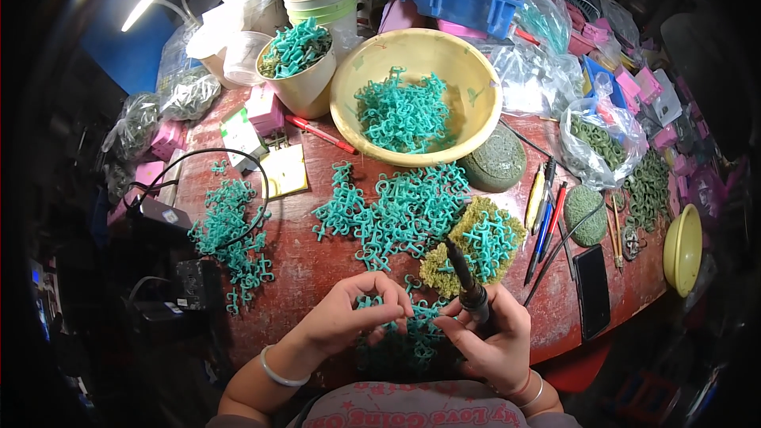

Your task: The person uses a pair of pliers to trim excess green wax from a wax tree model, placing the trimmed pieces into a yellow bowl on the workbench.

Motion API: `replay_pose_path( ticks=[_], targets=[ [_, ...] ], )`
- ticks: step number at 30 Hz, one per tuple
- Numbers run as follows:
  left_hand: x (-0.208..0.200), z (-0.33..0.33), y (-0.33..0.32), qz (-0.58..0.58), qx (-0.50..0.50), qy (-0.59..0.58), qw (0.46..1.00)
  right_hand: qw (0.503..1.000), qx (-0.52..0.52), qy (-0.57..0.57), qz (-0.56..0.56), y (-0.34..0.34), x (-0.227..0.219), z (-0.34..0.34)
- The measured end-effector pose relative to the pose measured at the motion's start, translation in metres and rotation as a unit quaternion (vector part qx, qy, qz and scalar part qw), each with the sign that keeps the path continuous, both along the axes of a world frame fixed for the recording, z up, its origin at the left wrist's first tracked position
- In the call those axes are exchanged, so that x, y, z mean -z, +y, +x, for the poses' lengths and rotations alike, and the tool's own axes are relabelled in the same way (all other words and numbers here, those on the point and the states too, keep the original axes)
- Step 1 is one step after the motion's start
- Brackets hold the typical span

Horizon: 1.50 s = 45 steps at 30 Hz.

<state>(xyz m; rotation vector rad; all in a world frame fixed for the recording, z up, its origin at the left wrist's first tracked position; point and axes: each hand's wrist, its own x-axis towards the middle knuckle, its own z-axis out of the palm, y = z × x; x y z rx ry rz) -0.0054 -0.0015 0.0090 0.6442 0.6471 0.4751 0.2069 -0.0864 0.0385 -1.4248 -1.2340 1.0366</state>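
Observation:
My left hand [366, 311] is closed in a pinch above a pile of small teal hook-shaped pieces [428, 325]; whatever its fingertips hold is too small to make out. Beside it, my right hand [498, 333] grips a dark, pen-shaped tool like a soldering iron [469, 289], tilted with one end toward the far left. Just beyond the right hand lies a yellow-green spongy block [436, 269] with more teal pieces on it. Further off, a loose heap of teal pieces [404, 210] spreads over the red table [305, 257].
A large yellow basin [357, 123] holds teal pieces behind the heap. Pens and a black phone [593, 293] lie at right, near a dark cable [547, 265]. A looped black cable [198, 152] crosses the left pile. Filled tubs [297, 95] and a blue bin [464, 4] stand behind.

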Motion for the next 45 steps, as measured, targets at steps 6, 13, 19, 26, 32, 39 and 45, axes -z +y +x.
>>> replay_pose_path(
  ticks=[6,13,19,26,32,39,45],
  targets=[
    [-0.01,0.006,-0.001,0.117,0.092,0.081,0.986,0.995,0.025,0.092,-0.021,0.001,0.004,-0.001],
    [0.015,0.007,-0.004,0.367,0.058,0.027,0.928,0.999,-0.004,-0.034,-0.009,-0.005,0.002,0.004],
    [-0.008,0.008,-0.004,0.068,0.032,0.114,0.991,0.928,0.052,-0.346,0.13,-0.035,0.0,0.034],
    [-0.003,0.011,-0.004,0.068,0.033,0.094,0.993,0.858,0.049,-0.51,0.027,-0.063,0.023,0.061],
    [-0.001,0.011,-0.004,0.075,0.032,0.108,0.991,0.906,0.013,-0.409,0.107,-0.045,0.035,0.045],
    [0.001,0.009,-0.004,0.077,0.039,0.101,0.991,0.904,-0.008,-0.408,0.13,-0.034,0.044,0.038],
    [-0.001,0.009,-0.003,0.071,0.037,0.107,0.991,0.898,-0.015,-0.422,0.126,-0.034,0.042,0.037]
  ],
)
